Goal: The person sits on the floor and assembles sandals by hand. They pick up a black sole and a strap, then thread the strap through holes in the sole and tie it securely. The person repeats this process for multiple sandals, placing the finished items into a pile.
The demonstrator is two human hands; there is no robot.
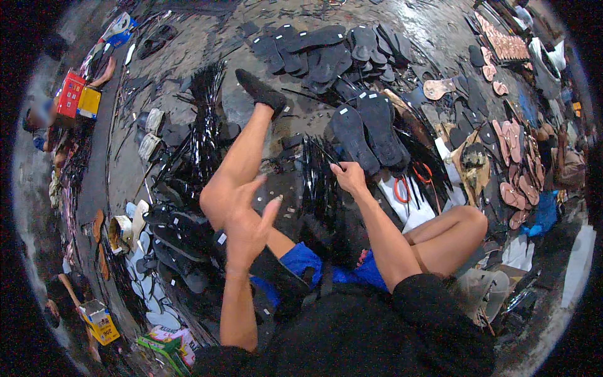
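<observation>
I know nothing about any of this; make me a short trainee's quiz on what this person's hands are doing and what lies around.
1. Which hand pinches a thin dark strip?
2. True or false: the left hand is closed around a sandal.
3. Choose one. In the picture, the pink sandals lie where, compared with the pair of black soles just beyond the right hand?
A) to the left
B) to the right
C) on top of them

Key: 1. The right hand. 2. False; it is open. 3. B.
</observation>
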